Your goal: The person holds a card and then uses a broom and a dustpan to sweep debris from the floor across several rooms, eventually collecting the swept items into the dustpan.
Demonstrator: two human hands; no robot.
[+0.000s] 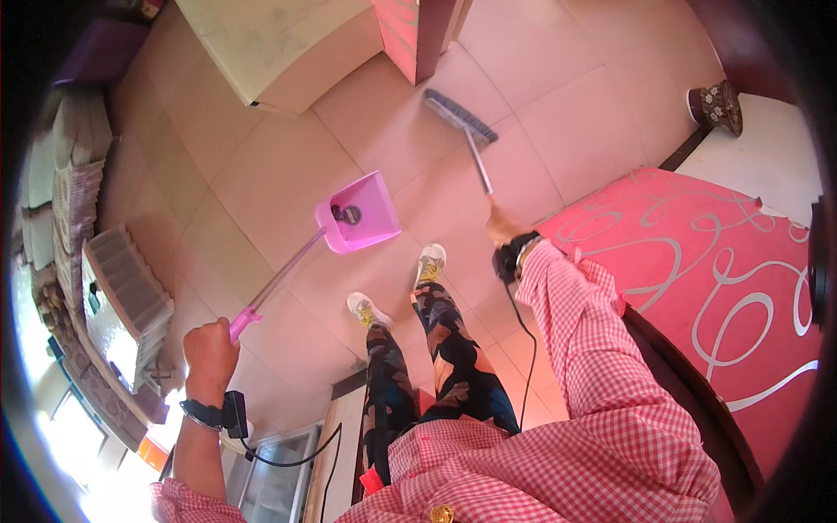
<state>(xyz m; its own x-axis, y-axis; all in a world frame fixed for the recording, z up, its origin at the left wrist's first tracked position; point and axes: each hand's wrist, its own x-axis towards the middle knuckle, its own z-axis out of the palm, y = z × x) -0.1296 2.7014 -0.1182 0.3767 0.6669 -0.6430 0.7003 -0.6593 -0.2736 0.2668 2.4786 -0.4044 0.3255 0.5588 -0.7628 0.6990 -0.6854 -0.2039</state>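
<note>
My left hand (210,351) is closed around the pink end of the handle of a long-handled dustpan (370,213). Its pink pan rests low over the tiles in front of my feet, with a dark round mark or piece in it. On the right, my right hand (502,223) grips the pale stick of a broom (478,161). The broom's grey bristle head (460,114) lies on the floor, beyond and to the right of the dustpan, near the base of a pink panel. Dustpan and broom head are apart.
A pale cabinet (288,52) and a pink panel edge (414,39) stand ahead. At right is a pink surface with silver swirls (680,253), with a brown patterned object (717,106) beyond it. A plastic crate (131,270) sits at left. My shoes (429,264) are on the tiles.
</note>
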